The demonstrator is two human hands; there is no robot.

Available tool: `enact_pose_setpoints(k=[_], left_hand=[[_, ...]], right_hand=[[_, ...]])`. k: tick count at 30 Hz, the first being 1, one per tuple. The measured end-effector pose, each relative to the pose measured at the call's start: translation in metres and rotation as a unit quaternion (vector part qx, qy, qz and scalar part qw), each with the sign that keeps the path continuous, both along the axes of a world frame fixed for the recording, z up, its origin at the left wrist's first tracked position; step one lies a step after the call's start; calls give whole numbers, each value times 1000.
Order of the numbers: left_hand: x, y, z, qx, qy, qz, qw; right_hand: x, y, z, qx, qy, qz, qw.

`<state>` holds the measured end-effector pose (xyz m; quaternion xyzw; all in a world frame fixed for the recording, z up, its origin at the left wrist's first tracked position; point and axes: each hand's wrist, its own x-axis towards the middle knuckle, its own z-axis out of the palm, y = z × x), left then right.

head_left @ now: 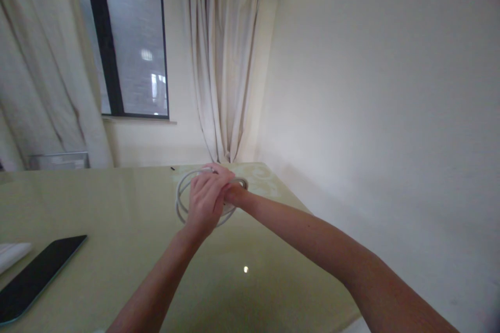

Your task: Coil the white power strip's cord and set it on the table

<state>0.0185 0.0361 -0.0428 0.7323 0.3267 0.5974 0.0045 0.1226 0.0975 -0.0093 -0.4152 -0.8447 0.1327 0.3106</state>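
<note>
A loosely coiled white cable (179, 203) is at the far part of the table, with loops showing to the left, below and to the right of my hands. My left hand (205, 195) is closed over the coil, its fingers bent and overlapping my other hand. My right hand (231, 191) reaches in from the right and is mostly covered by the left; what shows of it is closed at the cable. The ends of the cable are hidden under the hands.
The glossy greenish table (128, 203) runs to a wall (375, 114) on the right. A flat black tablet-like slab (42, 276) and a white object (11, 255) lie at left. A tiny dark item (172, 168) sits near the back edge. Curtains (224, 62) hang behind.
</note>
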Motion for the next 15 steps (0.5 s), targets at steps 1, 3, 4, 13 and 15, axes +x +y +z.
enact_pose_setpoints(k=[1,3,4,13,15], left_hand=[[3,-4,0,-15,28,-40,999],[8,-10,-1,-64,56,-114,990],[10,-12,-2,-87,52,-135,986],[-26,22,6,-37,-182,154,971],[-37,35,3,-156,-204,87,962]], right_hand=[[-1,2,1,-1,36,-15,999],[1,4,5,2,118,-49,992],[3,5,7,5,151,-60,987],[21,1,7,40,221,-6,974],[21,9,4,16,238,-13,971]])
